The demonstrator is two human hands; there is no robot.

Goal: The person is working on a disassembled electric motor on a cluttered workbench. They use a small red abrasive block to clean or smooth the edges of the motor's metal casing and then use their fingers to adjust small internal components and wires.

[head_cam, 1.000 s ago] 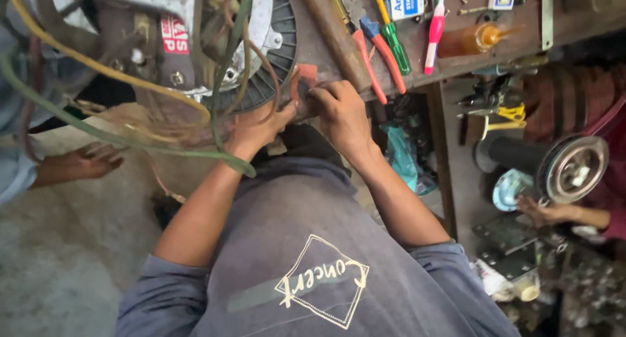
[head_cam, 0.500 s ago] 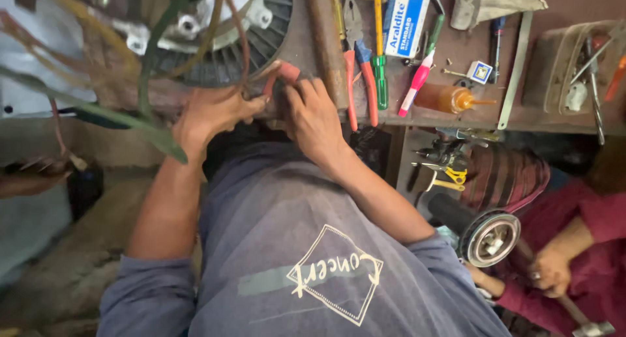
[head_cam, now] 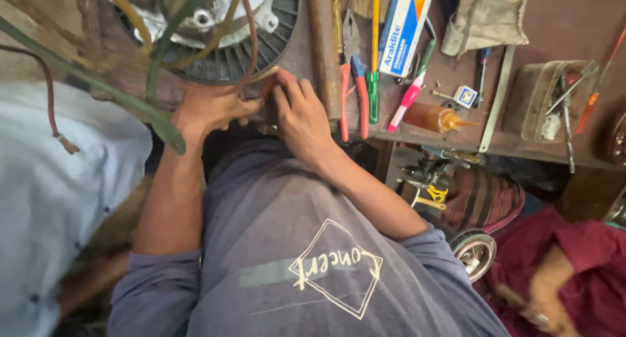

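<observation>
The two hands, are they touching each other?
Touching. The head view shows the left hand and right hand meeting at the fingertips beside the finned motor.

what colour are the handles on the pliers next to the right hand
Red on one handle and blue on the other; the pliers show best in the head view.

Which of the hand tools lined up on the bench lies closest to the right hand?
The red-handled pliers, just beside the right hand. The green-handled screwdriver and pink marker lie farther right.
</observation>
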